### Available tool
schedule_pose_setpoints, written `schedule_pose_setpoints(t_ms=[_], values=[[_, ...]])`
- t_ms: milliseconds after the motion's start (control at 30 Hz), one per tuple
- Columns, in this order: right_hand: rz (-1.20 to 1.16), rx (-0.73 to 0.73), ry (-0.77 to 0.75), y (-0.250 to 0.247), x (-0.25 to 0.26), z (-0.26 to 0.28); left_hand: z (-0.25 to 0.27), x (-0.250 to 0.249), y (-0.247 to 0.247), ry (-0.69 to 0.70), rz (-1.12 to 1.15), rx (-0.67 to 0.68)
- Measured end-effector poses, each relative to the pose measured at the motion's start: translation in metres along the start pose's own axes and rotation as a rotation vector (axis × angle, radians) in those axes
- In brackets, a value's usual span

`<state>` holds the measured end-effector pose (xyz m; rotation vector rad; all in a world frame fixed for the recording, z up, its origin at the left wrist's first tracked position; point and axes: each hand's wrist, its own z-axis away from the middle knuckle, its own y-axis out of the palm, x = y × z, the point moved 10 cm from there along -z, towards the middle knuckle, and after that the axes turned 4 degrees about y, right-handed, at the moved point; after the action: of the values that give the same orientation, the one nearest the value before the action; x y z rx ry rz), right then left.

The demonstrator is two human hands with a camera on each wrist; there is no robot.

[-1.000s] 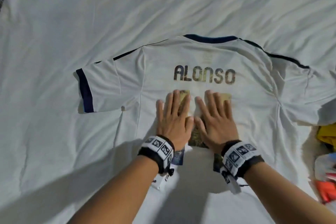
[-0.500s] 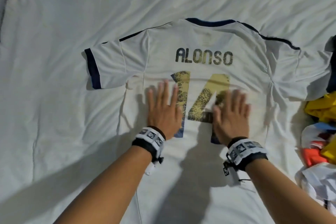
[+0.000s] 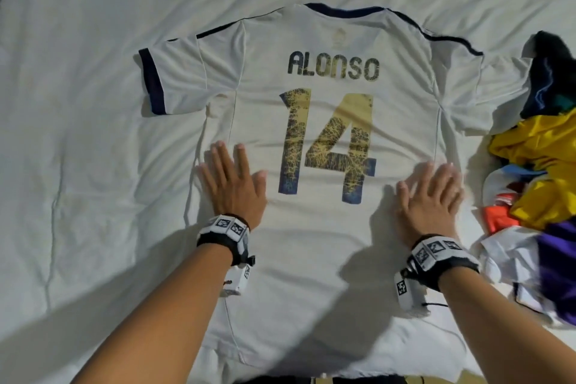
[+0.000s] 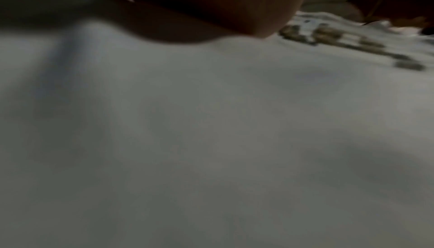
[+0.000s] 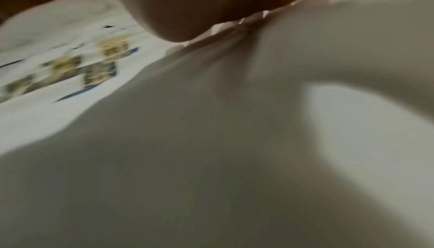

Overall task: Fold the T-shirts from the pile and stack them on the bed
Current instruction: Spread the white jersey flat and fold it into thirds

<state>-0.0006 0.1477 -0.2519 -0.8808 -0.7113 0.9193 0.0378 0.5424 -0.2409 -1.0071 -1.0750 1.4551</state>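
White bed (image 3: 93, 103): jersey (image 3: 311, 259) spread flat, left hand (image 3: 233, 187), right hand (image 3: 430, 196) pressing, fingers straight; clothes pile (image 3: 539, 196) right.

- White T-shirt (image 3: 327, 259): spread flat, back side up, at frame centre on the bed (image 3: 78, 134); navy collar and sleeve trim; printed "ALONSO" and "14".
- Pile (image 3: 542, 196): crumpled, multicoloured T-shirts at right frame edge, overlapping the shirt's sleeve.
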Motion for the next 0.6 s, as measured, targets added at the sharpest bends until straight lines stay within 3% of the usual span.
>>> schedule_pose_setpoints(t_ms=[100,167,200,300,367,500,600], values=[[0.09,0.003,-0.295,0.018,0.049,0.021,0.027,-0.091,0.006,0.418,0.0,0.034],[0.097,0.058,-0.313,0.032,0.045,0.025,0.046,-0.12,0.021,0.57,-0.049,0.111],[0.073,0.073,-0.241,0.032,0.031,0.02,0.046,-0.118,0.028,0.537,-0.08,0.134],[0.015,0.061,0.01,0.014,-0.013,0.0,0.031,-0.097,0.027,0.23,-0.051,0.111],[-0.005,-0.04,0.05,-0.017,-0.016,-0.009,0.022,-0.115,0.015,0.162,0.011,0.078],[0.031,-0.163,-0.211,-0.068,0.032,-0.036,0.014,-0.226,0.007,0.474,0.042,0.103],[0.124,-0.134,-0.364,-0.081,0.054,-0.078,-0.004,-0.285,0.022,0.544,-0.005,0.196]])
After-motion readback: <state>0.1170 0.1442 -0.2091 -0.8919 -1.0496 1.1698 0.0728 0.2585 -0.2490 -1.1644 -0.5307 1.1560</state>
